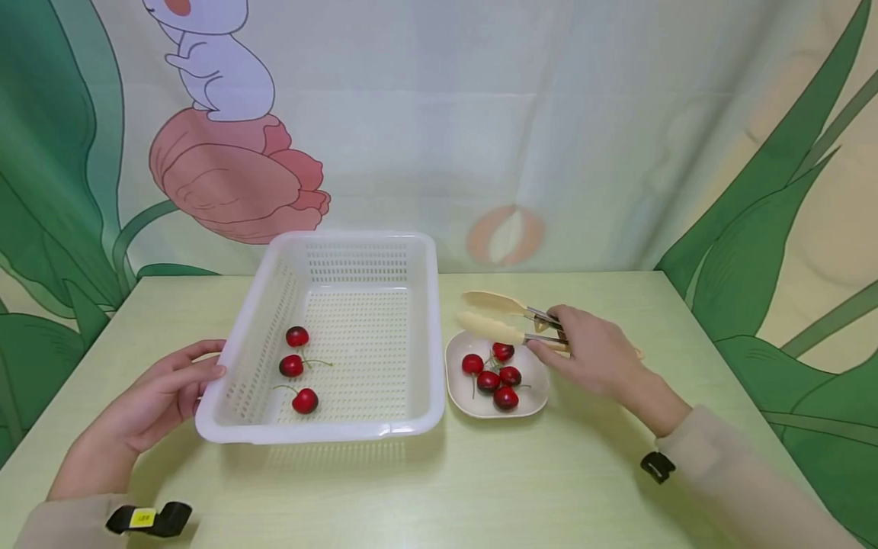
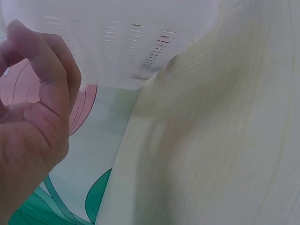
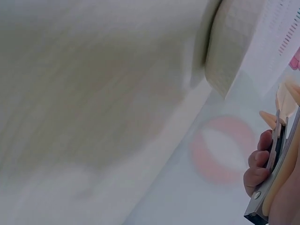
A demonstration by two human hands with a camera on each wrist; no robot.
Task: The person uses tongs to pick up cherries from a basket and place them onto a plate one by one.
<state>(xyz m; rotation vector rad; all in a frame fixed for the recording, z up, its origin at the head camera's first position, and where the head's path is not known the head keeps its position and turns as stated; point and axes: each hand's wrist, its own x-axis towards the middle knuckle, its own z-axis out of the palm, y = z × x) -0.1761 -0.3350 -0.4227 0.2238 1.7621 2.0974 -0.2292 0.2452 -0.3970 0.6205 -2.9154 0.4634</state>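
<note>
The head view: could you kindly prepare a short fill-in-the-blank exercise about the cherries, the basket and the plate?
1. The white basket contains ____ cherries.
2. In the head view, the plate stands to the ____ of the basket.
3. The person's right grip holds a pair of ____.

Missing words: three; right; tongs.

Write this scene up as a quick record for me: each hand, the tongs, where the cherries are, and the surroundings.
Left hand: holds the white basket at its left side
Right hand: grips the tongs
Tongs: ends apart, nothing between them
Basket contents: three cherries
Pale plate: right of the basket, five cherries visible
Surface: light table
Backdrop: printed cloth with large green leaves
</note>
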